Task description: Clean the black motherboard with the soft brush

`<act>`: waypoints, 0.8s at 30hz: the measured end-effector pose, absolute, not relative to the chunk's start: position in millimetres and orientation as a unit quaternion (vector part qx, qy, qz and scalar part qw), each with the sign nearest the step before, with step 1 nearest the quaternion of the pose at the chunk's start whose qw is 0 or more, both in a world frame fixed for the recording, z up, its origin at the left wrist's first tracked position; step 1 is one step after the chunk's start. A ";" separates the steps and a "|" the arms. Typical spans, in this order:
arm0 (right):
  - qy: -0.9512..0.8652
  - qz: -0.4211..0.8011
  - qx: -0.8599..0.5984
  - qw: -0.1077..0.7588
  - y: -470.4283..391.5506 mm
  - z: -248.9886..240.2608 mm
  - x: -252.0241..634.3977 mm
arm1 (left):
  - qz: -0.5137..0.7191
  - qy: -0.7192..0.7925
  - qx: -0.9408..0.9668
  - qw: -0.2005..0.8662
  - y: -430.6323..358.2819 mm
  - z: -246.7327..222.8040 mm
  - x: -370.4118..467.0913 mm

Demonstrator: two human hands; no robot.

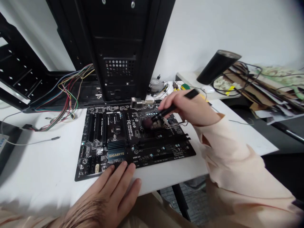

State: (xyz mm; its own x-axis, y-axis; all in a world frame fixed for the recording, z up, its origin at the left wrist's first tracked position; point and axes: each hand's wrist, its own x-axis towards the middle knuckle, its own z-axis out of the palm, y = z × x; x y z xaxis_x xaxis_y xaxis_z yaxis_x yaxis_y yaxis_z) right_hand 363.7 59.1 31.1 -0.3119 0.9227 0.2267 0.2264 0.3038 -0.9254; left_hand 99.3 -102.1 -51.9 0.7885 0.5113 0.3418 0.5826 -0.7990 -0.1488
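Note:
A black Gigabyte motherboard [118, 131] lies flat on the white table. My right hand [181, 104] is closed around the black handle of a soft brush [166, 111]. The brush's dark bristle head is at the CPU socket [155, 123], slightly blurred, and covers part of it. Beside the socket, a thin metal lever [177, 125] stands out to the right. My left hand [116, 186] lies with fingers stretched out, their tips at the board's near edge by the blue Gigabyte heatsink [116, 151].
A black computer case [123, 38] stands behind the board, with coloured cables [68, 91] hanging at its left. A CPU fan [156, 85] sits behind. To the right are a black cylinder [217, 66], a white mouse [208, 89] and stacked cardboard [256, 91]. The table's front edge [175, 184] is close.

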 end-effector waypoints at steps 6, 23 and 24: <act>-0.711 0.295 -0.430 0.472 55.1 28.5 372.2 | -0.154 -0.299 -0.935 0.113 -104.1 -52.0 99.5; -0.744 0.392 -0.290 0.456 44.9 26.1 360.7 | -0.152 -0.298 -0.934 0.127 -103.8 -49.0 100.9; -0.763 0.394 -0.285 0.425 44.3 26.8 359.2 | -0.154 -0.297 -0.934 0.127 -103.7 -48.7 101.0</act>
State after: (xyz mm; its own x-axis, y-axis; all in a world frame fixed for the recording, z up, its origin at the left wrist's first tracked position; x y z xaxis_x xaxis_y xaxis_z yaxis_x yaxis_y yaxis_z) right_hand 359.2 44.3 26.8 -0.4756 0.7708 0.4238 0.1005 0.5263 -0.8444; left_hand 101.0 -103.7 -48.7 0.7760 0.5160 0.3627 0.5943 -0.7907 -0.1467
